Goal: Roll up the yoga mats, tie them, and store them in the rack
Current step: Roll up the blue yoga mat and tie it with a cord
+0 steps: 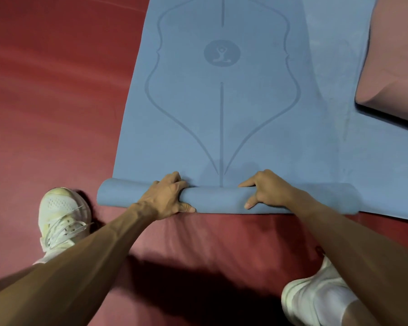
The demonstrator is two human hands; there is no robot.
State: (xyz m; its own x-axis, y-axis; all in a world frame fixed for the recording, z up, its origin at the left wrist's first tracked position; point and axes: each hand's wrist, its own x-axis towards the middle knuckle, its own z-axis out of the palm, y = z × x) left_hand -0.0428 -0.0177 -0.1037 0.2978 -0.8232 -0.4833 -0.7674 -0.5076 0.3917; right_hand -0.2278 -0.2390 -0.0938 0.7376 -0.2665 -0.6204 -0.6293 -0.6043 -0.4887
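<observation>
blue yoga mat flat on the red floor, running away from the camera, near end wound into a tight roll lying crosswise. left hand curled over the roll left of its middle, fingers on the far side, thumb on the near side; right hand gripping it right of the middle in the same way. both hands closed round the roll, a short bare stretch of it between them. left edge of the mat bordered by open red floor; right edge lying on a paler blue mat, with a pink mat over that one at far right. left white shoe just beside the roll's left end, right white shoe at lower right, apart from the roll. printed on the mat: a centre line, a curved outline, a round emblem with a seated figure, arms raised
</observation>
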